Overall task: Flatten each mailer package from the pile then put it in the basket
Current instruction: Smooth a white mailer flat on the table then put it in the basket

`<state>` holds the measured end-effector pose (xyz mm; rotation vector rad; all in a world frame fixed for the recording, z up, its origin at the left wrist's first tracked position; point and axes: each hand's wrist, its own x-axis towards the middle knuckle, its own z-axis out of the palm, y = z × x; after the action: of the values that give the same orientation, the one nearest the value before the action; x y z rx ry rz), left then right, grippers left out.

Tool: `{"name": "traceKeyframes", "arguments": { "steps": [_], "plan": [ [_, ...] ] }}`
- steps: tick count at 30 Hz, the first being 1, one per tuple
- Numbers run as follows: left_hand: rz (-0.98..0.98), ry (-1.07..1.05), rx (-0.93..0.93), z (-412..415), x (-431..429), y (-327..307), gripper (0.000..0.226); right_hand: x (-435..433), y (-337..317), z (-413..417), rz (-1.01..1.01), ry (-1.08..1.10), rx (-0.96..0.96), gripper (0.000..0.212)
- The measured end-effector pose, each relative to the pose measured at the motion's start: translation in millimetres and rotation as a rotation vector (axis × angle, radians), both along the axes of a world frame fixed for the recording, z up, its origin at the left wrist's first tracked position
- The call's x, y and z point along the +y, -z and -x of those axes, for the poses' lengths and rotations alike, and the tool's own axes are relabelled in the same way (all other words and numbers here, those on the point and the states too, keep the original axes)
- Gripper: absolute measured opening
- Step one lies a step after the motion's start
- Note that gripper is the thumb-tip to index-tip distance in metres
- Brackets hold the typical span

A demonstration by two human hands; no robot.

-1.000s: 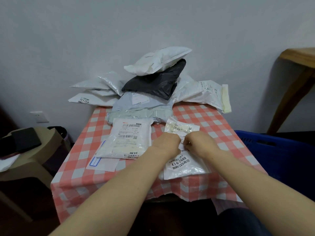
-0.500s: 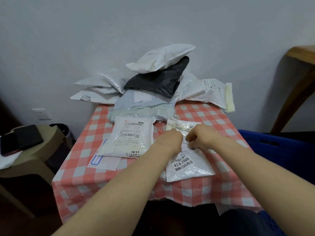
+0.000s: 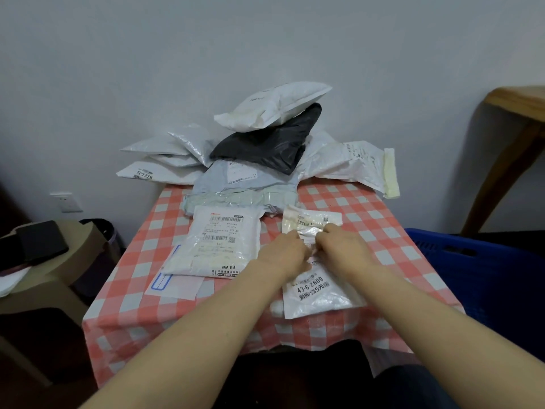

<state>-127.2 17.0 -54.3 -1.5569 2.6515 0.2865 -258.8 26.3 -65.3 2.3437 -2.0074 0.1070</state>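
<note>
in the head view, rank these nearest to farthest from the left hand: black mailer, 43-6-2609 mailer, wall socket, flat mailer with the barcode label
1. 43-6-2609 mailer, pinched by the left hand.
2. flat barcode mailer, just to its left.
3. black mailer, on the pile behind.
4. wall socket, far left.

We read "43-6-2609" in bold black on the label of the front white mailer (image 3: 317,293). Under it sits a line of Chinese characters with "5元". There is a barcode strip at its far end, digits too small. We read "72-5-25" on the left rear white mailer (image 3: 147,172). The middle white mailer (image 3: 218,240) has a shipping label with barcodes, a QR code, an unreadable small red logo, a faint "140" and what looks like "1011" at the near edge. Print on the grey mailer (image 3: 241,172) and the right rear mailer (image 3: 354,156) is too blurred.
</note>
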Motion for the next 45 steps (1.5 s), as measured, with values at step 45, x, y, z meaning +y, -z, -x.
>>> {"name": "traceKeyframes", "arguments": {
  "steps": [45],
  "plan": [
    [-0.006,0.019,0.136,1,10,12,0.019,20,-17,17,-0.395,-0.101,-0.135,0.043]
  ]
}}
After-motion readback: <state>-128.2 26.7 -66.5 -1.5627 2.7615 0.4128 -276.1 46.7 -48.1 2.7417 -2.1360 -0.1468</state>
